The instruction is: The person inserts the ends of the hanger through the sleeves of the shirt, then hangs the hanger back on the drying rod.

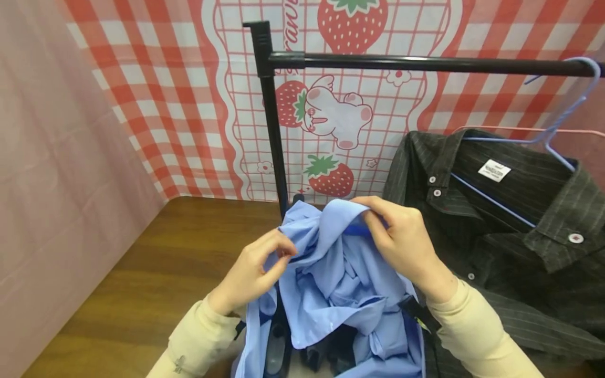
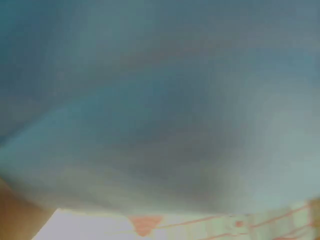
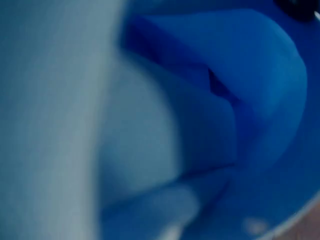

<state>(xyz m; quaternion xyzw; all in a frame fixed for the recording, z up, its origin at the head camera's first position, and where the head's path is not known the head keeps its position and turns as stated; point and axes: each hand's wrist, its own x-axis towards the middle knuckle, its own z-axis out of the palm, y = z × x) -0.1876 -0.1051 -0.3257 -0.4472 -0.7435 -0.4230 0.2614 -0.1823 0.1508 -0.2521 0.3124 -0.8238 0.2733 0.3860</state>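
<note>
Farthest left of the left hand (image 1: 250,273) hangs a pink curtain (image 1: 85,157). Nearer to that hand, on its left, a bare stretch of brown wooden table (image 1: 175,262) shows. Beyond the hand, a red-and-white checked cloth (image 1: 156,63) covers the wall, with 3 printed strawberries in view.

The left hand's thumb and fingers are bent together on the left edge of a blue garment (image 1: 340,262), gripping it there. The garment lies bunched between the 2 hands, its folds hanging below them; dark objects under it are too covered to make out. A black rack post (image 1: 274,136) rises just beyond the left hand, its foot hidden by the fabric, and a black rail (image 1: 402,63) runs from it to the right, above the hands.

The right hand (image 1: 406,247) pinches the garment's upper edge between thumb and fingers. To its right, a dark pinstriped shirt (image 1: 506,252) hangs from a periwinkle hanger (image 1: 493,200) hooked over the rail; 4 pale buttons show. A thin pink bar (image 1: 520,127) passes behind its collar.
</note>
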